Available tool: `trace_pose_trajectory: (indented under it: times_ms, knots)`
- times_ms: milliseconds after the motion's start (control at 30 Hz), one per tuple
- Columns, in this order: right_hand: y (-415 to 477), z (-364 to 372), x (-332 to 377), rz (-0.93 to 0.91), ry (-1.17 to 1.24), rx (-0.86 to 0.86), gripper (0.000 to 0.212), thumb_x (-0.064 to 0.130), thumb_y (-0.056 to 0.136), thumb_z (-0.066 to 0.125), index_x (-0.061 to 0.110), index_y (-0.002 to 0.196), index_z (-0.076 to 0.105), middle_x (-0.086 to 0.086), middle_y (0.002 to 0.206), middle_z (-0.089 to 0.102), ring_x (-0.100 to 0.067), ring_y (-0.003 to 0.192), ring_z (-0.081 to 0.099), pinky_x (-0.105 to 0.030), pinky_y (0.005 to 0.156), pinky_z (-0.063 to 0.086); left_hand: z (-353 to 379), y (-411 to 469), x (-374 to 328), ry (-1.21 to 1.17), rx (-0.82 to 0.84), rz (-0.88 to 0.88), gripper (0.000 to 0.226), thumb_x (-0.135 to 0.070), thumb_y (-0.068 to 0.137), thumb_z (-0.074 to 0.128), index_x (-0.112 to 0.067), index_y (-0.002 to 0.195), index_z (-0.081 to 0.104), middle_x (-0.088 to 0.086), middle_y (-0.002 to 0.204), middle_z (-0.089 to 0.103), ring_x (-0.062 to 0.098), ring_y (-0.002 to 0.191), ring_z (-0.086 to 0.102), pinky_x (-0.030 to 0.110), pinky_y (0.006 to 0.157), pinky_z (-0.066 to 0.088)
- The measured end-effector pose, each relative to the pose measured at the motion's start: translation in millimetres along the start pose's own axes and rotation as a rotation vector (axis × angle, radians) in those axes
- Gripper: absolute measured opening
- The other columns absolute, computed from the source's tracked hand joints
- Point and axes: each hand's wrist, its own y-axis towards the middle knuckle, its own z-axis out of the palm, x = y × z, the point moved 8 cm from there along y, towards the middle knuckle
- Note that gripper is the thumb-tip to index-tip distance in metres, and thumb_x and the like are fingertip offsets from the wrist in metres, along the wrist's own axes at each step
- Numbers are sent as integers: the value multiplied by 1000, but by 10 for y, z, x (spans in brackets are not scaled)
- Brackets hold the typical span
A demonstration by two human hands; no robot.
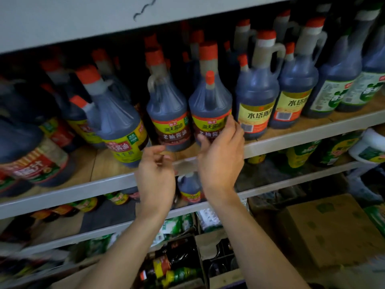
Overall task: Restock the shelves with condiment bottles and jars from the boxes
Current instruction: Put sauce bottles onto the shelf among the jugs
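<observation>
the right hand (221, 155) grips the soy sauce bottle (210, 107) low on its label, standing near the shelf (291, 140) edge. the left hand (155, 172), loosely curled and empty, hovers just left of that grip. best to keep the bottle upright and turn the label forward.

A dark soy-sauce bottle (210, 105), red-capped and yellow-labelled, stands upright at the shelf (291, 140) front, just beside its twin (167, 113).

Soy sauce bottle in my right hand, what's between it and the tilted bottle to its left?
In the head view, one more dark soy sauce bottle stands upright between the held bottle and the tilted bottle.
</observation>
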Motion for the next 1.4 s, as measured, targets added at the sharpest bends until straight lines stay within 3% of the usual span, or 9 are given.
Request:
trace_pose_trajectory:
  times_ms: [267, 500, 633, 733, 867, 1033, 1167, 1267, 1400]
  knots:
    - [19, 25, -97, -33, 42, -28, 67, 21, 90, 70, -3, 144, 40, -21, 133, 51, -37, 126, 48, -39, 102, 40, 19, 54, -35, 108, 90, 114, 41, -13, 89, 54, -16, 130, 55, -13, 82, 67, 29, 81, 70, 47, 83, 54]
    - [-35, -104, -109, -91, 106, 4, 60, 17, 95, 62, -4, 146, 38, -21, 142, 44, -36, 135, 42, -36, 108, 35, 32, -272, -61, 103, 64, 264, 30, -8, 89, 51, -11, 117, 62, 3, 101, 69, 25, 93, 66, 46, 86, 53]
    - [-407, -449, -675, -109, 142, -129, 36, 2, 87, 60, -6, 122, 59, -23, 119, 57, -38, 113, 57, -37, 96, 43, 428, -913, 265, 144, 213, 319, 23, -11, 88, 50, -7, 104, 66, 8, 97, 70, 27, 90, 66, 45, 80, 52]
    - [-1014, -566, -1749, 74, 85, 5, 20, 1, 84, 55, -1, 102, 65, -18, 101, 62, -36, 93, 60, -40, 79, 47, 1006, -1681, 751, 233, 447, 274, 17, -10, 90, 53, -8, 98, 68, 9, 94, 71, 28, 85, 66, 41, 76, 52]
    - [-2093, -855, -3638, 557, -119, 251, 16, 1, 86, 58, 7, 96, 67, -13, 93, 69, -33, 86, 63, -25, 62, 31, 1842, -2818, 1470, 377, 788, 226, 13, -12, 93, 58, -11, 98, 69, 9, 95, 72, 29, 89, 67, 36, 73, 51]
    - [-3407, -1358, -5583, 1161, -252, 405, 21, 5, 90, 52, 8, 106, 65, -18, 105, 68, -37, 100, 63, -39, 76, 50, 2570, -3871, 2322, 508, 1004, 159, 13, -19, 96, 55, -16, 99, 67, 4, 97, 71, 24, 90, 65, 31, 70, 47]
    - [-4122, -1486, -6515, 1280, -339, 612, 18, 8, 93, 52, 1, 96, 68, -21, 100, 67, -39, 100, 63, -38, 78, 48, 3018, -4473, 2966, 618, 1124, 110, 12, -20, 95, 53, -19, 94, 65, 5, 95, 70, 31, 91, 66, 35, 66, 47]
    - [-4612, -1313, -6819, 1289, -295, 877, 33, 7, 92, 50, 4, 121, 65, -19, 118, 64, -35, 105, 61, -38, 85, 50, 3211, -4780, 3375, 724, 1154, 116, 12, -20, 95, 52, -21, 95, 64, 7, 95, 71, 32, 90, 65, 29, 61, 35]
    - [-5117, -1053, -6815, 1288, -111, 1081, 44, 10, 91, 52, 12, 135, 52, -15, 115, 62, -33, 94, 61, -41, 69, 48, 3308, -5089, 3707, 785, 1236, 103, 13, -17, 94, 51, -20, 97, 63, 8, 94, 71, 34, 89, 65, 33, 60, 40]
